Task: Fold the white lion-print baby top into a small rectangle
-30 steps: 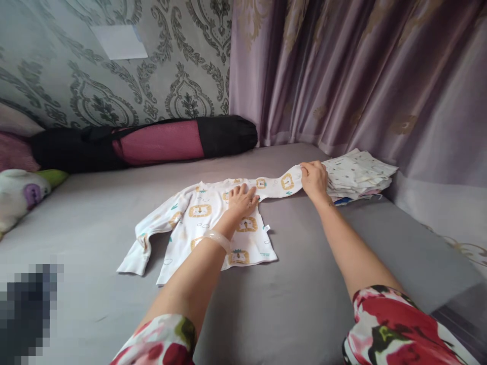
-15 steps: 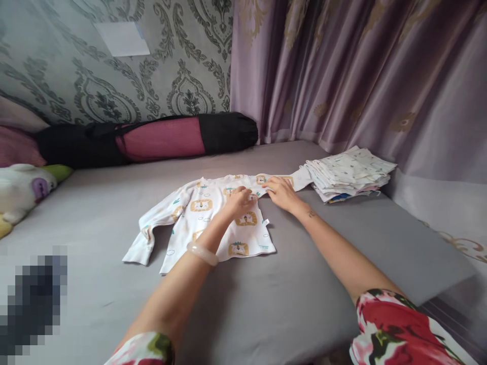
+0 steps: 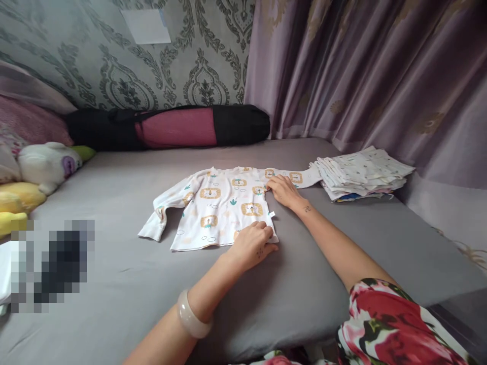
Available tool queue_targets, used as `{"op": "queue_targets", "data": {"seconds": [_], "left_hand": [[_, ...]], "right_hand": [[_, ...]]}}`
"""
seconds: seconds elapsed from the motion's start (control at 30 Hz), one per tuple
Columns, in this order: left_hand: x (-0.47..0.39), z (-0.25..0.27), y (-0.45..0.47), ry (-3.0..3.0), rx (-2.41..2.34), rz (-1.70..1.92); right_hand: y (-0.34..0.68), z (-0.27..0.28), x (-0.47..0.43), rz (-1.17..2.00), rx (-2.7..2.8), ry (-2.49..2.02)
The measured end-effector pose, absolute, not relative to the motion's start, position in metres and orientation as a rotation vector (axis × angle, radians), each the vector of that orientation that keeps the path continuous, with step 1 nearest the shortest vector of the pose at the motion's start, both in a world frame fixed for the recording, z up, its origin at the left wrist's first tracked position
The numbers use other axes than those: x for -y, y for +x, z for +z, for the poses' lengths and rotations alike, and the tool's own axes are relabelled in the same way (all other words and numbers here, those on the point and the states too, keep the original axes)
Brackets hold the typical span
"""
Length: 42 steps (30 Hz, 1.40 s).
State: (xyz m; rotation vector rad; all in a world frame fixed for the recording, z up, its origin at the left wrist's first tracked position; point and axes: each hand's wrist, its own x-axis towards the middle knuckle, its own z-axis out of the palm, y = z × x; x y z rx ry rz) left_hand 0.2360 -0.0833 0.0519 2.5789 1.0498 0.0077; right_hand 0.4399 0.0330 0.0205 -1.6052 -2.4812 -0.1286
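Observation:
A small white long-sleeved shirt (image 3: 224, 210) with lion faces lies spread flat on a grey bed sheet (image 3: 125, 274). Its left-side sleeve is bent downward, while the other stretches right to a stack of folded clothes (image 3: 361, 175). At the shirt's lower right corner, my left hand (image 3: 253, 246) has its fingers over the hem and its thumb below, closed on the cloth. My right hand (image 3: 283, 191) is at the underarm on the right side, fingers curled in and closed on the fabric there. The exact fingertip contact of both hands is partly hidden.
Along the wall lies a long black and maroon bag (image 3: 175, 126). Plush toys (image 3: 49, 162) sit at the left, near a pixelated dark patch (image 3: 63, 266). Purple curtains (image 3: 342, 71) hang behind the stack, and the bed's edge runs along the right and front.
My left hand has moved from the chest of the shirt down to its lower right hem. My right hand stays near the underarm. The view has shifted slightly left.

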Motion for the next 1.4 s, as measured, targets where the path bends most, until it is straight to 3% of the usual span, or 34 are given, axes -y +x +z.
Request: {"op": "queue_targets", "data": {"seconds": [0.27,0.47,0.7,0.9,1.1,1.4], "left_hand": [[0.088,0.033,0.244,2.795,-1.053,0.082],[0.087,0.023,0.249,2.615,-1.094,0.435],[0.089,0.020,0.254,2.663,-0.971,0.393],[0.064,0.020,0.224,2.464,-1.585,0.651],[0.045,-0.003,0.198,2.360,-1.873,0.365],[0.048,-0.002,0.204,2.346,-1.888,0.299]], "right_hand": [[0.445,0.020,-0.041,-0.139,2.502,-1.557],[0.448,0.025,-0.045,-0.166,2.527,-1.552],[0.438,0.033,-0.044,-0.161,2.498,-1.694],[0.384,0.023,-0.025,0.124,2.425,-1.658],[0.348,-0.008,-0.005,0.368,2.405,-1.585],[0.367,0.006,-0.015,0.087,2.250,-1.925]]}}
